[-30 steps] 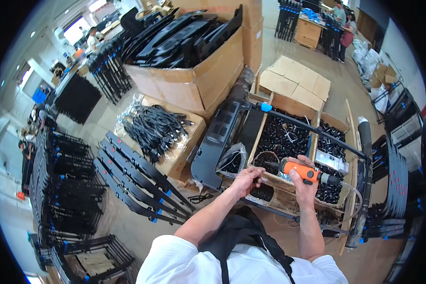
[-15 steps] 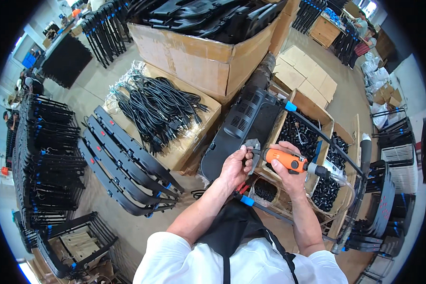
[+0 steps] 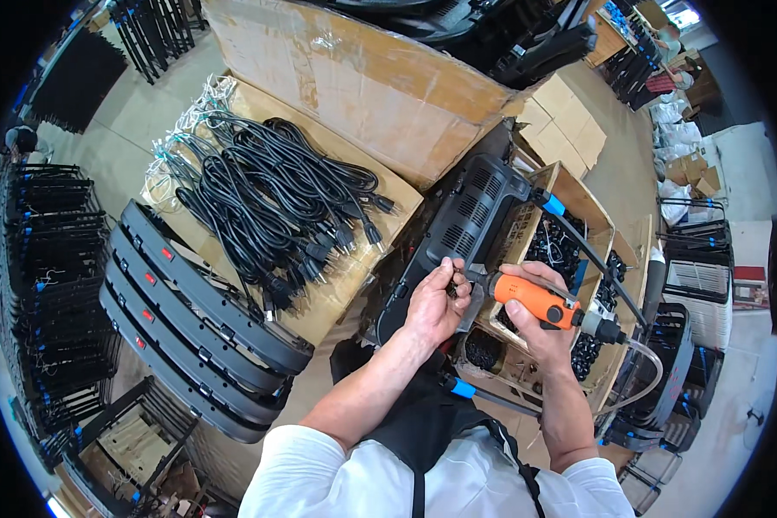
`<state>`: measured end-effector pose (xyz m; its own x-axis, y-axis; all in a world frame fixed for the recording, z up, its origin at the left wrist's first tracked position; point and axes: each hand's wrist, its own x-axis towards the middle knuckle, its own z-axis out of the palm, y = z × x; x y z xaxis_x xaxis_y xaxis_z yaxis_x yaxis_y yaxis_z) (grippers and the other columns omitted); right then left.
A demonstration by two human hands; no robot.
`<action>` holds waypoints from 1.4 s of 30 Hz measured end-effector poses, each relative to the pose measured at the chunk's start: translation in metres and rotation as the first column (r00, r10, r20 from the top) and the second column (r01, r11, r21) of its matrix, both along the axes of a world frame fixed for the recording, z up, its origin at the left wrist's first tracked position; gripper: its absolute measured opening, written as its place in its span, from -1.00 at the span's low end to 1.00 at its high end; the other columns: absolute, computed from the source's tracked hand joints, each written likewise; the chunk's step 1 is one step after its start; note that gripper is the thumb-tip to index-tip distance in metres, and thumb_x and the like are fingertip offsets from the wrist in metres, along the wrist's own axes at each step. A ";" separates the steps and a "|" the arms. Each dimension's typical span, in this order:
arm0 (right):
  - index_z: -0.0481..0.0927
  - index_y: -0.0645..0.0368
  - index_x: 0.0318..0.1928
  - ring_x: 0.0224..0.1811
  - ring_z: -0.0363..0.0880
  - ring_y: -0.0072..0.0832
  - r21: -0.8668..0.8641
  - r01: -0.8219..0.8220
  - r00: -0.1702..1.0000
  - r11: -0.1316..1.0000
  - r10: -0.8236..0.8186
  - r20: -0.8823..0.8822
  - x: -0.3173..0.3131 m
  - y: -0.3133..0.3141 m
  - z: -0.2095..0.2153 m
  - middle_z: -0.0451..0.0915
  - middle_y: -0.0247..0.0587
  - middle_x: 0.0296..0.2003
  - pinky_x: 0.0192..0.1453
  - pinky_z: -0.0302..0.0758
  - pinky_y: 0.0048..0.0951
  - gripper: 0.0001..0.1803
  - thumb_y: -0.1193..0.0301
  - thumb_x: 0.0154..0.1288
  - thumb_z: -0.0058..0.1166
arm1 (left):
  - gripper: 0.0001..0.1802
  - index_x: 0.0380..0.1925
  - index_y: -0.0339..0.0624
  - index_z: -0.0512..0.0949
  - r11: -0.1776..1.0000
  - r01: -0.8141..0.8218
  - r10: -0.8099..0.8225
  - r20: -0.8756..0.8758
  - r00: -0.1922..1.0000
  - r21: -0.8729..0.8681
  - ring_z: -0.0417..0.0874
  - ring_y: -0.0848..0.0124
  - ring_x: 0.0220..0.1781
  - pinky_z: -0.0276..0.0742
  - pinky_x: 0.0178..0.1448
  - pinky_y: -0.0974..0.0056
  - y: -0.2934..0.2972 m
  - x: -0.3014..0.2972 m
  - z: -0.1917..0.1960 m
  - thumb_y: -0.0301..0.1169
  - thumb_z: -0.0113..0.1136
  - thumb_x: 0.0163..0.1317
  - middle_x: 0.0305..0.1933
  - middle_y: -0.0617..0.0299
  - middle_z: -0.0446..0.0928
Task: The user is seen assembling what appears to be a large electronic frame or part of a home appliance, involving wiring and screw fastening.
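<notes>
Orange screwdriver (image 3: pixel 533 299), a smooth powered one with a clear hose at its tail, sits clenched in your right hand (image 3: pixel 540 324), its tip against the ribbed black plastic housing (image 3: pixel 457 226). Your left hand (image 3: pixel 434 304) pinches something small at that tip, fingers nearly closed. Beside it, a wooden tray (image 3: pixel 578 194) holds small dark parts. An open cardboard box (image 3: pixel 354 268) holds coiled black power cords (image 3: pixel 268 203).
</notes>
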<state>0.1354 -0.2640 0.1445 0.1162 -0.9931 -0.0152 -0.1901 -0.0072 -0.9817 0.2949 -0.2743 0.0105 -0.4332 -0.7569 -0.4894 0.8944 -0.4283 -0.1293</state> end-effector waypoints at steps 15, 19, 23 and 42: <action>0.44 0.26 0.32 0.29 0.63 -0.26 0.023 -0.011 1.000 1.000 0.011 -0.025 -0.002 -0.012 0.013 0.66 0.02 0.21 0.44 0.54 -0.17 -0.38 0.57 0.28 0.38 | -0.67 0.04 -0.18 0.56 0.999 0.044 -0.044 0.117 0.992 0.009 0.49 0.47 -0.36 0.39 -0.36 0.39 -0.006 0.000 0.011 -0.13 0.09 0.64 -0.36 0.36 0.48; 0.44 0.26 0.31 0.28 0.64 -0.22 -0.034 -0.075 0.997 0.997 0.075 0.006 -0.012 -0.011 0.008 0.68 0.06 0.19 0.44 0.53 -0.13 -0.39 0.50 0.29 0.39 | -0.68 0.06 -0.18 0.54 0.999 0.041 -0.038 0.192 0.981 -0.009 0.47 0.47 -0.38 0.40 -0.37 0.40 0.000 -0.003 0.018 -0.14 0.07 0.65 -0.35 0.36 0.48; 0.44 0.26 0.31 0.28 0.64 -0.23 -0.065 -0.078 0.996 0.995 0.080 0.039 -0.022 -0.011 0.007 0.67 0.05 0.19 0.43 0.55 -0.15 -0.39 0.55 0.29 0.37 | -0.67 0.07 -0.17 0.53 1.000 -0.007 0.008 0.135 0.991 -0.010 0.47 0.49 -0.39 0.39 -0.39 0.42 0.002 -0.010 0.023 -0.14 0.07 0.65 -0.34 0.35 0.49; 0.44 0.30 0.31 0.24 0.66 -0.30 -0.041 0.066 0.994 0.997 -0.062 0.094 -0.035 -0.010 0.014 0.70 0.07 0.16 0.42 0.55 -0.19 -0.40 0.53 0.31 0.36 | -0.65 0.14 -0.18 0.52 0.992 -0.074 0.078 0.040 0.996 -0.099 0.40 0.51 -0.39 0.33 -0.37 0.41 -0.002 -0.032 0.031 -0.14 0.04 0.66 -0.34 0.37 0.41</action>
